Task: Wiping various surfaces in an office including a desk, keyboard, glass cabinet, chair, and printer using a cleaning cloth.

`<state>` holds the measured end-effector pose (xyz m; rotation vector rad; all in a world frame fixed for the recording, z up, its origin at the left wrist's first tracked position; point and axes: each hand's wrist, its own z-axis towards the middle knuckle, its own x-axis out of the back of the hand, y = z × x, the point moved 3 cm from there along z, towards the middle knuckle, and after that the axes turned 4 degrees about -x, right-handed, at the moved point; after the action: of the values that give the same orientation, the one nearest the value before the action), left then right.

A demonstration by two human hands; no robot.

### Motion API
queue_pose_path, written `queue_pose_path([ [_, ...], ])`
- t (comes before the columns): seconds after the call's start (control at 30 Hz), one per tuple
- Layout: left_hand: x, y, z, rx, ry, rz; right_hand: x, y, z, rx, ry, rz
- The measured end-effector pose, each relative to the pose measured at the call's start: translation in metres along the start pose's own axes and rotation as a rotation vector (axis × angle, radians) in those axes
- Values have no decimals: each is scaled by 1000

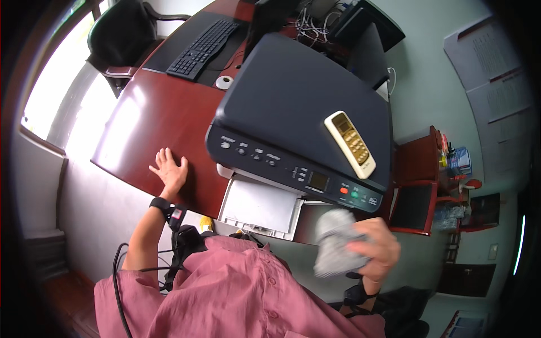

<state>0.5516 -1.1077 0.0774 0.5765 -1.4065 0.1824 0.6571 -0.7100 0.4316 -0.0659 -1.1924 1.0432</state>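
Note:
My left hand (170,170) rests with spread fingers on the reddish-brown wooden desk (169,114), left of a dark multifunction printer (287,93). In my right hand (376,249) is a bunched grey cloth (338,243), slightly blurred, held in front of the printer's right corner. A cream air-conditioner remote control (351,144) lies on the printer's lid, near its right front edge. White paper (260,203) sits in the paper tray that juts out from the printer's front, between my two hands.
Behind the printer's left side are a black keyboard (203,48) and a small white roll (224,82). Tangled cables (312,23) and dark monitors stand at the back. A black chair (120,38) is beyond the desk at upper left. Wooden furniture (413,207) stands at the right.

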Motion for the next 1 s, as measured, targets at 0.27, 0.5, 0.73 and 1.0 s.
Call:
queue_pose_path([
  [0.27,188,87,58,-314,433,-881,60,84,-47,-437,573,-23],
  [0.5,296,288,-47,-1207,-124,-733,92,156,-34,-471,559,728],
  [0.73,235,382,-99,-1688,-331,-265,112,182,-6,-407,500,872],
  [1.0,257,367,-93,-1850,-356,-29,115,183,3,-284,428,491],
])
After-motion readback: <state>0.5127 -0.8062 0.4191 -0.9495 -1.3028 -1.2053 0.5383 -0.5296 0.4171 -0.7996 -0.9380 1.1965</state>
